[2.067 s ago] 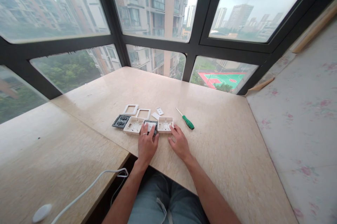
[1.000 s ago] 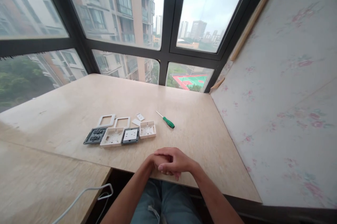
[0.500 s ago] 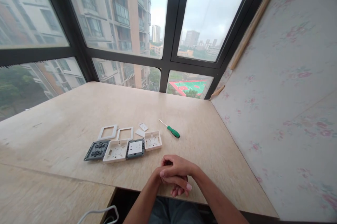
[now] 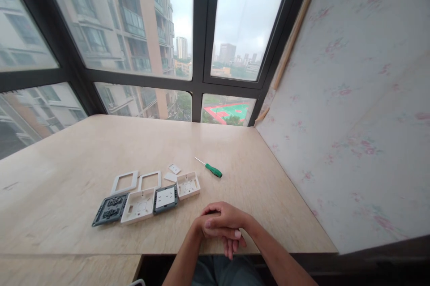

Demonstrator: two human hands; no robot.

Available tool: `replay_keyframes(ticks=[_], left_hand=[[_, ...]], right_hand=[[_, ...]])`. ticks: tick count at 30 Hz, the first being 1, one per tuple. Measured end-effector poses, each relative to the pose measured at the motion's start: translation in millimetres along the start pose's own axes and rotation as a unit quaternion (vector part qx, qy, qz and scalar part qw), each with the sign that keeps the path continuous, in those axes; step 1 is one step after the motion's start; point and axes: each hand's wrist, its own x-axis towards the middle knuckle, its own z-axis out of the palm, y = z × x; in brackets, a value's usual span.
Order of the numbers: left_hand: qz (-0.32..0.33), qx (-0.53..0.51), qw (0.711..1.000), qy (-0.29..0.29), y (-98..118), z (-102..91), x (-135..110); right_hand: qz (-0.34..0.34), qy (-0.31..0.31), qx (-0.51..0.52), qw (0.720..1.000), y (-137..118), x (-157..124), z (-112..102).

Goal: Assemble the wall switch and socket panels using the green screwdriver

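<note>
Near the table's front edge my two hands rest together. My right hand [image 4: 227, 215] lies on top, its fingers wrapped over my left hand [image 4: 231, 245], whose fingers stick out below, loosely extended and holding nothing. Ahead of them lies a green-handled screwdriver [image 4: 213, 170], its shaft pointing to the far left. To the left, side by side, are a small white mounting box [image 4: 188, 185], a socket panel [image 4: 165, 197] with a white face, a larger white mounting box [image 4: 138, 206] and a grey switch or socket module [image 4: 110, 208] lying back side up.
Behind the boxes lie two white cover frames [image 4: 125, 182] [image 4: 150, 181], a small white slotted plate [image 4: 174, 168] and a plain white plate [image 4: 170, 177]. Dark-framed windows [image 4: 198, 53] bound the table [image 4: 265, 178] at the back, a flowered wall [image 4: 336, 120] on the right.
The view has turned, so the parts on the table sit further left in the picture. My hands stay clasped; the lower left fingers look a little straighter.
</note>
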Motion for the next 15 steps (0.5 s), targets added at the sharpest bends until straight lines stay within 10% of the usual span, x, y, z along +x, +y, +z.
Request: replay_keyframes(ticks=[4, 15], left_hand=[[-0.029, -0.09, 0.99, -0.105, 6.6, 3.6, 1.4], [-0.024, -0.04, 0.998, -0.032, -16.8, 0.1, 7.3]], right_hand=[[0.006, 0.019, 0.04, 0.999, 0.0, -3.4, 1.4], [-0.011, 0.076, 0.08, 0.994, 4.0, -3.6, 4.4]])
